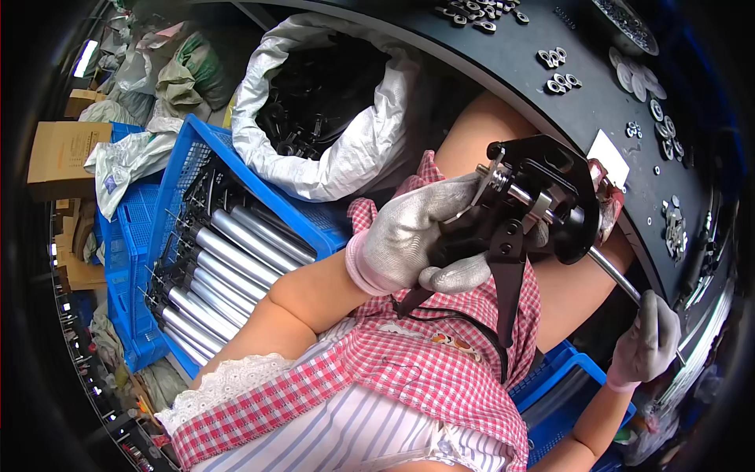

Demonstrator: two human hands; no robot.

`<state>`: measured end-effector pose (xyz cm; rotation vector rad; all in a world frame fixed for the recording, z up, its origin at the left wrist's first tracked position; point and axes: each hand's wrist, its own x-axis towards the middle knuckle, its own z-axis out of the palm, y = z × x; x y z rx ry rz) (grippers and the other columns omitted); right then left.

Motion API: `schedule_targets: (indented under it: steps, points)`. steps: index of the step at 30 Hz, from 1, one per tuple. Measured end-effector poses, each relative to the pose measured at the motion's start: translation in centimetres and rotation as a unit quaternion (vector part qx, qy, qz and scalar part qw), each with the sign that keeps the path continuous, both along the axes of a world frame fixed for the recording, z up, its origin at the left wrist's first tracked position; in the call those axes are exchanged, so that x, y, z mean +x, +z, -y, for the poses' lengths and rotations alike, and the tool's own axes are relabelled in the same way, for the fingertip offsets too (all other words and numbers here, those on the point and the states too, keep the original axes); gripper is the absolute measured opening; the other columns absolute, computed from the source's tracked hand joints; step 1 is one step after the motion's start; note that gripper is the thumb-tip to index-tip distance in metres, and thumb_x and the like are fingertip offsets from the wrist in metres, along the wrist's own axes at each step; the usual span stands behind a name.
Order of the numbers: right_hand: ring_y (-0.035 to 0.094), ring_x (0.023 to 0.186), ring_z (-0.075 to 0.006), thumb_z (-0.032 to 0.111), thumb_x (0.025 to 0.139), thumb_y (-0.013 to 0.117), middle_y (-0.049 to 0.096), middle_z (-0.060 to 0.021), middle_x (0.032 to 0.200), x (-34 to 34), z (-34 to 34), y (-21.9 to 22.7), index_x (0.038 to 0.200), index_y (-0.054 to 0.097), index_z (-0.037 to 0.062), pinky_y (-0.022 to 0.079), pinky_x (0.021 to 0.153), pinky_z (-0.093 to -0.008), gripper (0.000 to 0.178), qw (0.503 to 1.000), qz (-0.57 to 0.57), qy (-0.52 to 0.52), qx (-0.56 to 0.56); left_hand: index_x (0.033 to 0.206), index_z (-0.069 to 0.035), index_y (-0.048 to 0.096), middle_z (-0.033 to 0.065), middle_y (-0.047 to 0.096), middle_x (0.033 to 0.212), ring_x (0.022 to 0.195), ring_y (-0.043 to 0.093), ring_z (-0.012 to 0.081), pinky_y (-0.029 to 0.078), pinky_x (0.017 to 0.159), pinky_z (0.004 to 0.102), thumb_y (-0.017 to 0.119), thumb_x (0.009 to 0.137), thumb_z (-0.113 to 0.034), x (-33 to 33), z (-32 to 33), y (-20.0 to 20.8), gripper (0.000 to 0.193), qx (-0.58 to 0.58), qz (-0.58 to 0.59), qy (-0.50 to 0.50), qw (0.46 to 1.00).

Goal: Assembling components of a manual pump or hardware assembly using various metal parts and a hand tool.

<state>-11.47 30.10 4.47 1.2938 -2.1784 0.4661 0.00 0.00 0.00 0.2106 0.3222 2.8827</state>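
Note:
My left hand [417, 232], in a pale grey glove, is closed around a black metal bracket assembly [562, 161] held over my lap. A spring [494, 182] and a silver shaft with a nut [539, 208] sit within the assembly. A flat black arm [510, 291] sticks out below it. At the lower right my gloved right hand [646, 338] grips a thin metal rod [617, 273]. The rod runs up to the assembly's lower edge; whether it enters there is hidden.
A blue crate [169, 236] of silver tubes [236, 256] stands at left. Behind it is a white sack [259, 149] of black parts. The dark table [543, 110] carries link-shaped metal parts [562, 82], washers [629, 75] and a metal bowl [641, 39]. Another blue crate [586, 362] sits lower right.

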Motion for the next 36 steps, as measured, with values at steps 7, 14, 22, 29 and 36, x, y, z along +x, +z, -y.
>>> schedule_targets:
  steps: [7, 14, 22, 29, 36]
  points:
    - [0.047, 0.052, -0.0113, 0.02, 0.088, 0.063, 0.048, -0.0043, 0.061, -1.9, -0.5, 1.1, 0.111, 0.065, 0.0011, 0.033, 0.047, -0.0235, 0.03, 0.773, 0.632, 0.058, 0.018, 0.126, 0.015, 0.04, 0.0272, 0.058, 0.111, 0.042, 0.047, 0.0088, 0.035, 0.035, 0.018, 0.048, 0.094, -0.041, -0.8, 1.1, 1.0, 0.065, -0.217, -0.009, -0.093, 0.972]
    - [0.058, 0.06, -0.0253, -0.001, 0.082, 0.057, 0.057, -0.0116, 0.071, 2.6, 6.2, 0.8, 0.106, 0.06, 0.0005, 0.046, 0.056, -0.0292, 0.024, 0.921, 0.389, 0.019, 0.008, 0.134, 0.001, 0.041, 0.0174, 0.06, 0.11, 0.047, 0.041, 0.0071, 0.031, 0.04, 0.0176, 0.043, 0.097, -0.037, -1.4, -1.5, 0.2, 0.054, -0.191, 0.049, -0.105, 0.975]
    - [0.054, 0.071, -0.0256, 0.018, 0.092, 0.054, 0.055, -0.0103, 0.079, -3.1, -2.8, 0.1, 0.098, 0.058, 0.0, 0.042, 0.065, -0.0343, 0.019, 0.968, 0.215, -0.12, 0.048, 0.139, 0.0, 0.037, 0.0229, 0.056, 0.122, 0.038, 0.035, 0.0069, 0.025, 0.033, 0.0188, 0.04, 0.094, -0.04, -0.3, 6.5, 0.9, 0.06, -0.114, 0.033, 0.083, 0.989]
    - [0.045, 0.061, -0.0134, 0.031, 0.096, 0.051, 0.049, -0.0053, 0.072, -1.5, 0.3, -1.7, 0.087, 0.054, -0.0009, 0.035, 0.057, -0.0261, 0.034, 0.941, 0.312, -0.071, -0.108, 0.133, 0.001, 0.042, 0.0194, 0.057, 0.12, 0.043, 0.036, 0.0093, 0.028, 0.041, 0.0221, 0.031, 0.098, -0.037, -1.2, 3.2, 1.9, 0.053, -0.134, 0.015, 0.025, 0.991]
    - [0.059, 0.071, -0.0331, 0.02, 0.092, 0.055, 0.058, -0.0138, 0.077, 0.4, 6.5, -1.3, 0.088, 0.058, 0.0011, 0.046, 0.066, -0.0348, 0.02, 0.951, 0.268, -0.01, -0.152, 0.137, -0.002, 0.04, 0.0188, 0.056, 0.122, 0.045, 0.035, 0.0087, 0.028, 0.041, 0.0218, 0.032, 0.098, -0.039, -2.0, 1.0, 1.9, 0.054, -0.135, -0.012, -0.018, 0.991]
